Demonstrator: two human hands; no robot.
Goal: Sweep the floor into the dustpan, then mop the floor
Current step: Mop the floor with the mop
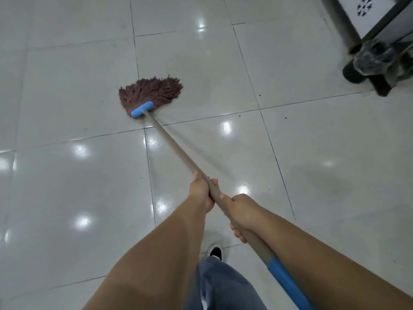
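A mop with a brownish-red string head [152, 92] and a blue clamp [142, 109] lies spread on the glossy white tiled floor [67, 86], ahead and a little left. Its long grey handle [172, 148] runs back toward me and ends in a blue grip [288, 285] at the lower right. My left hand [202, 191] grips the handle further forward. My right hand [241, 214] grips it just behind, fingers curled under the shaft. No broom or dustpan is in view.
A dark metal stand with wheeled feet [366, 68] and a white panel [366, 12] occupies the upper right corner. My shoe [215, 251] and blue trouser leg [223, 287] show at the bottom. A few dark specks [260, 95] dot the tiles near the stand.
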